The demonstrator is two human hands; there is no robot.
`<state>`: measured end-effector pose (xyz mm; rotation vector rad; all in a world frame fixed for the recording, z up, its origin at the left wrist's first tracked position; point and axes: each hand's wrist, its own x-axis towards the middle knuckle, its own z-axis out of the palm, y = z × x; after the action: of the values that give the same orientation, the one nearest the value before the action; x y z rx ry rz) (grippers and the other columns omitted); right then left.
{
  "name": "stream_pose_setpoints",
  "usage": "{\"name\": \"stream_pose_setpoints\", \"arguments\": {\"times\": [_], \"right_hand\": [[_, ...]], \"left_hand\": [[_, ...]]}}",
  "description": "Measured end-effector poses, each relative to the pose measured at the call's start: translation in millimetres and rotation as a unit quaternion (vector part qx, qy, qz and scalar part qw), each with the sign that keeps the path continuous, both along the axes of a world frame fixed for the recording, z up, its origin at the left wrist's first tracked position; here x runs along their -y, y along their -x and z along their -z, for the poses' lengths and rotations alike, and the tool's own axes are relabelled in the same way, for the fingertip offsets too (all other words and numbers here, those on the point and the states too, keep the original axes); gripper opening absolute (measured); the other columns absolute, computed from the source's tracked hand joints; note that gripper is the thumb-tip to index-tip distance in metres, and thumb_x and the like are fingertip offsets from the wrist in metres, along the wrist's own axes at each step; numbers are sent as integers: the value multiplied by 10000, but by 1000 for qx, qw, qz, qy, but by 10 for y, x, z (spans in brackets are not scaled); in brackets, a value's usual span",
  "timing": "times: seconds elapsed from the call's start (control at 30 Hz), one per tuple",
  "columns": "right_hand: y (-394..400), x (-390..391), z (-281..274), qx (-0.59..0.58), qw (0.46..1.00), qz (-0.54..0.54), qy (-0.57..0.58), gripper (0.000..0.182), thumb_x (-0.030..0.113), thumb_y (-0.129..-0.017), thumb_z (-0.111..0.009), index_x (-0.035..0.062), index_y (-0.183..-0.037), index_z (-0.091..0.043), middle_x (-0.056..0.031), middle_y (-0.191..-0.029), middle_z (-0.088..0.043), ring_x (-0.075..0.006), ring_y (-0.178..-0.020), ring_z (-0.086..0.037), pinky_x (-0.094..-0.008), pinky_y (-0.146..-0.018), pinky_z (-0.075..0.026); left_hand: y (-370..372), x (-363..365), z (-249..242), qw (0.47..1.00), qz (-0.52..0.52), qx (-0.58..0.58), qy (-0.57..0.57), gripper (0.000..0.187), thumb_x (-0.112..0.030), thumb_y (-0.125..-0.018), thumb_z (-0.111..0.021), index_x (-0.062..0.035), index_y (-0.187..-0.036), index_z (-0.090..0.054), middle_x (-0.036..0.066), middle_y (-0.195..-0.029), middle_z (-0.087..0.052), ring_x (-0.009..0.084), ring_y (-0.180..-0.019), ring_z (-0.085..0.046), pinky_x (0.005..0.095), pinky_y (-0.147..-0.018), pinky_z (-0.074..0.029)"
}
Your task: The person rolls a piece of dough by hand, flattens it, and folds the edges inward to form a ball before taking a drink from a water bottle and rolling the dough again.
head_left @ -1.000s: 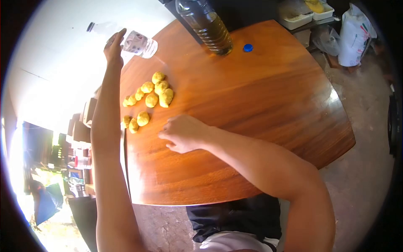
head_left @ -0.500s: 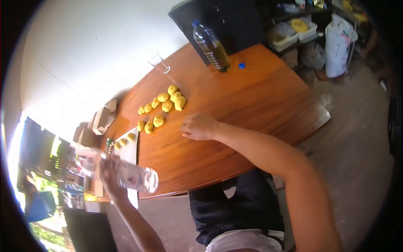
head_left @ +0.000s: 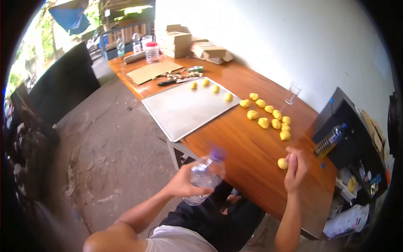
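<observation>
My left hand (head_left: 184,181) is wrapped round a clear plastic bottle (head_left: 204,178) with a purple cap, held tilted above my lap by the table's front edge. My right hand (head_left: 297,170) is over the right part of the wooden table (head_left: 247,157), thumb and fingers extended. Right beside its fingertips sits a smooth yellow dough ball (head_left: 283,163). Farther back lie several rougher yellow dough lumps (head_left: 263,122) in uneven rows. A pale metal tray (head_left: 180,109) to the left carries several yellow balls (head_left: 215,88) along its far side.
A knife (head_left: 168,83), a brown board (head_left: 153,72) and small pieces lie beyond the tray. Cardboard boxes (head_left: 177,44) and a red-lidded jar (head_left: 152,52) stand at the far end. A glass (head_left: 292,93) is by the wall; an oil bottle (head_left: 330,140) stands at right.
My view has swung left, bringing the whole tray into sight. The bottle in my left hand has become more upright near my lap. My right hand has opened, exposing the smooth ball beside it.
</observation>
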<state>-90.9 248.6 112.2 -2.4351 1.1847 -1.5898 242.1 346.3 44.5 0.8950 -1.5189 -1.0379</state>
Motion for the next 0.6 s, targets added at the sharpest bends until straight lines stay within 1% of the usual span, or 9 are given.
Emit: {"name": "stream_pose_setpoints", "arguments": {"times": [0.07,0.1,0.23,0.27,0.3,0.37,0.47,0.53,0.6], "right_hand": [[-386,-391,-198,-5,999,-45,-19,389,355,-1019,-605,-8,-1135,-684,-116,-742,-587,-276,-675,-604,-380,-631,-485],[-562,-524,-312,-36,995,-80,-39,443,426,-1008,-603,-3,-1078,-686,-115,-705,-574,-286,-638,-602,-390,-596,-481],[-956,-642,-283,-170,977,-108,-74,546,570,-959,-624,35,-850,-632,-129,-650,-575,-330,-566,-605,-424,-507,-465],[-1008,-653,-222,-195,973,-95,-82,517,523,-965,-634,70,-736,-537,-143,-627,-591,-364,-543,-610,-440,-490,-472],[-1030,-657,-135,-198,971,-99,-85,517,523,-965,-634,70,-736,-537,-143,-627,-591,-364,-543,-610,-440,-490,-472],[-1056,-665,23,-191,977,-49,-76,495,460,-967,-653,73,-694,-509,-132,-588,-581,-351,-511,-608,-431,-476,-472],[-1009,-792,207,-163,982,-42,-87,427,362,-967,-670,91,-663,-540,-108,-562,-582,-332,-494,-616,-431,-458,-472],[-891,-760,295,-128,986,-73,-79,396,329,-966,-675,108,-657,-559,-99,-566,-588,-328,-492,-619,-432,-454,-474],[-784,-785,419,-95,987,-92,-89,364,308,-963,-680,105,-675,-589,-91,-590,-592,-312,-517,-620,-425,-473,-476]], "left_hand": [[45,-45,57,998,5,55,6,751,-196,-726,-883,43,-1370,-580,160,-1239,-705,217,-1152,-667,362,-1044,-488],[121,-85,43,999,-11,44,6,651,-195,-668,-907,6,-1235,-657,115,-1125,-730,219,-1038,-699,349,-977,-515],[173,-159,170,988,-39,146,-16,670,-211,-646,-902,30,-1214,-641,184,-1050,-714,279,-1011,-712,387,-902,-536],[198,-176,178,983,-69,167,31,642,-231,-641,-887,31,-1173,-640,204,-1011,-701,342,-968,-699,413,-875,-537],[220,-193,180,975,-100,185,77,617,-251,-636,-873,33,-1131,-640,225,-973,-689,406,-925,-686,438,-847,-538],[218,-212,182,976,-103,182,64,604,-254,-628,-866,25,-1117,-644,222,-960,-683,428,-918,-670,462,-848,-535],[209,-240,246,982,7,184,-38,596,-264,-648,-887,-4,-1135,-661,216,-996,-707,389,-925,-696,436,-847,-548],[146,-110,401,970,110,197,-91,655,-300,-646,-934,-10,-1177,-684,155,-1037,-756,252,-954,-736,387,-890,-560],[181,3,505,949,193,182,-172,678,-257,-628,-959,3,-1194,-689,97,-1044,-757,187,-957,-718,355,-909,-556]]}}
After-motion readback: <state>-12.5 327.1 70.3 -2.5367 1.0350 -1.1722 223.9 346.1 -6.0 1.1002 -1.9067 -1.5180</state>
